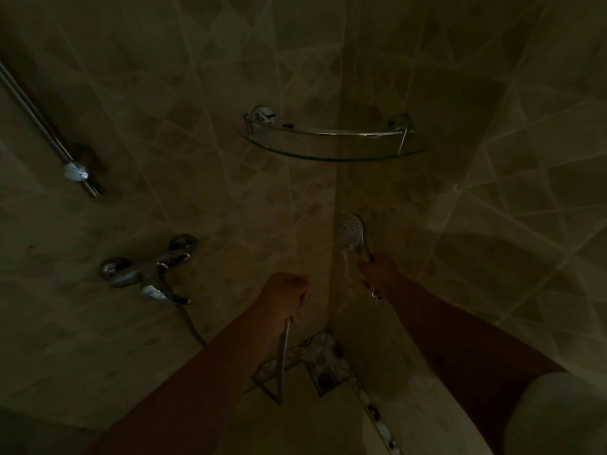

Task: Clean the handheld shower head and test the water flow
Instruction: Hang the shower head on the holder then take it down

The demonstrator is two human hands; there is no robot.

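Observation:
The scene is very dark. My right hand [377, 274] grips the handle of the handheld shower head [351, 231], whose round white face points toward the corner of the tiled walls. A faint pale streak below the face may be water. My left hand [285, 290] is curled in a fist around the metal hose [285, 353], which hangs down from it toward the floor.
A chrome mixer tap [147, 267] is mounted on the left wall, with the hose running from it. A slide rail [49, 133] sits up on the left. A glass corner shelf [331, 139] hangs above. A floor drain [325, 379] lies in the corner below.

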